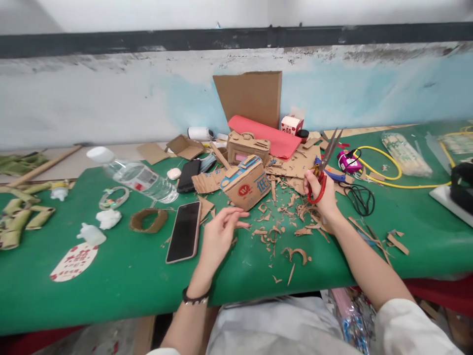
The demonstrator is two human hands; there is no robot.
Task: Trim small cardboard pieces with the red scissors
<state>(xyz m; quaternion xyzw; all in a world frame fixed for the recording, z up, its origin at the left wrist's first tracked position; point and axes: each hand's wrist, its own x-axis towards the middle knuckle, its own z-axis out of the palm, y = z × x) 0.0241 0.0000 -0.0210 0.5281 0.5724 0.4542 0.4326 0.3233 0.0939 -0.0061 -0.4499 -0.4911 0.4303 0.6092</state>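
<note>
Red-handled scissors [325, 165] point upward in my right hand [322, 193], their blades slightly apart. My left hand [221, 231] hovers over the green table with its fingers spread and nothing in them. Just beyond its fingertips stands a small cardboard box [247, 185] with blue edging and red and blue print. Behind that box is another cardboard construction [248, 145] with a round part on top. Cut cardboard scraps [275, 231] lie scattered between my hands. A phone [184, 231] rests left of my left hand.
A water bottle [138, 177] leans at the left, near a cardboard ring [148, 220]. Red sheet material [266, 135] and an upright cardboard panel [251, 96] are at the back. A yellow cable [399, 170], a purple device [348, 161] and bagged sticks [405, 154] lie at the right.
</note>
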